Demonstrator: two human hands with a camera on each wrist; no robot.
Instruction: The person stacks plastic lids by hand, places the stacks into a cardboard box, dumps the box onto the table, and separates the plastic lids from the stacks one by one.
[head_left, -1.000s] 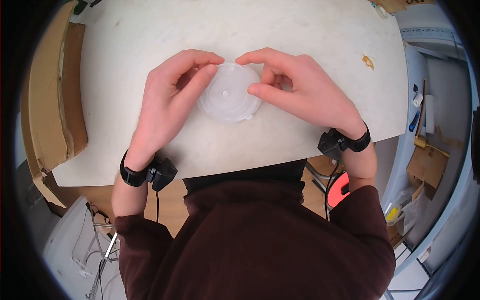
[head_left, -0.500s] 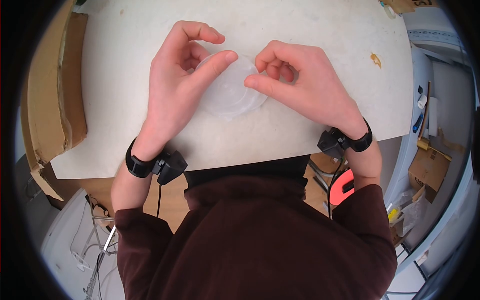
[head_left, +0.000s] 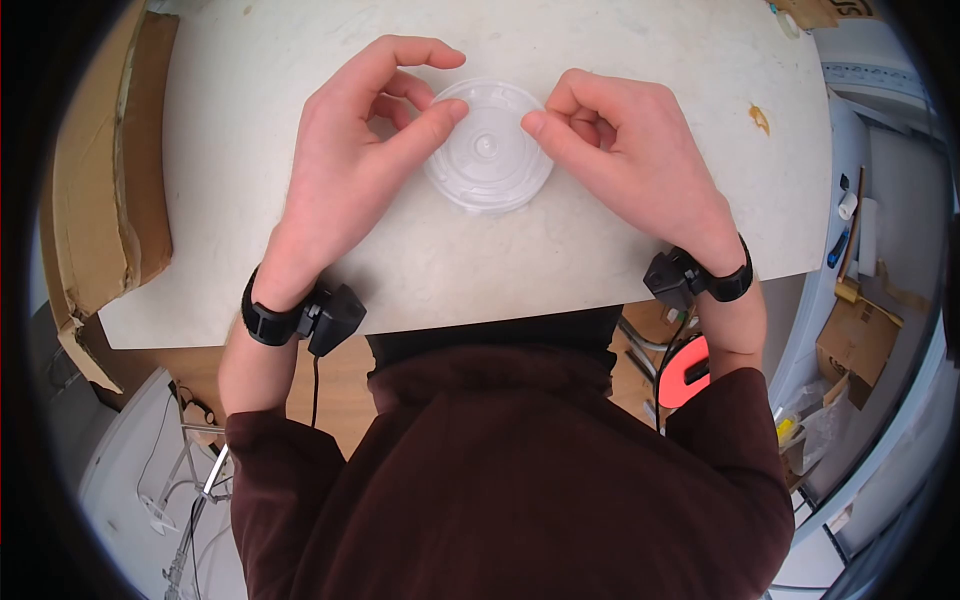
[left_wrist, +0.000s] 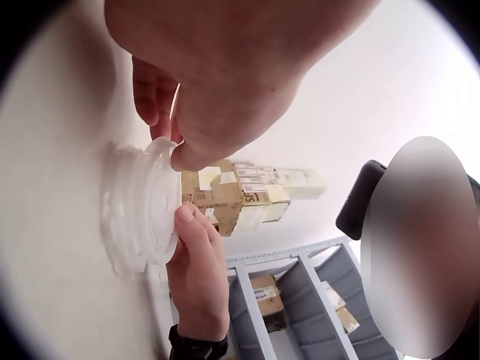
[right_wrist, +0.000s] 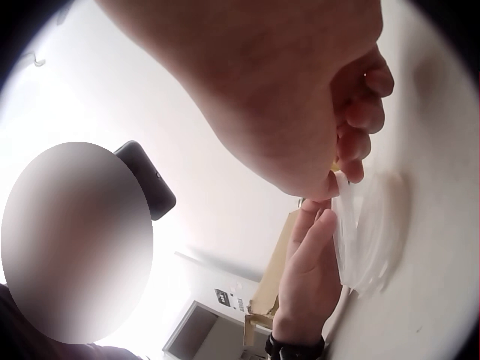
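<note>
A round, translucent plastic container (left_wrist: 124, 214) stands upright on the white table, with a clear ridged lid (head_left: 487, 165) over its top. My left hand (head_left: 355, 150) is at the lid's left edge, thumb over the rim and lower fingers curled beside it. Its index finger stretches out past the far edge, off the plastic. On the other side, my right hand (head_left: 635, 150) pinches the rim between thumb and bent index finger. Close up in the right wrist view, the right fingertips (right_wrist: 352, 171) meet the lid's edge, and the remaining fingers are curled.
A cardboard box (head_left: 100, 180) lines the table's left side. Tape rolls (head_left: 787, 22) lie at the far right corner, and a brown mark (head_left: 759, 119) is on the tabletop. Grey shelving (left_wrist: 292, 300) holds boxes beyond the table's right edge.
Both hands and the lidded container have shifted slightly away and to the right. The left index finger has lifted off the far rim, while the right index finger has bent in toward the thumb.
</note>
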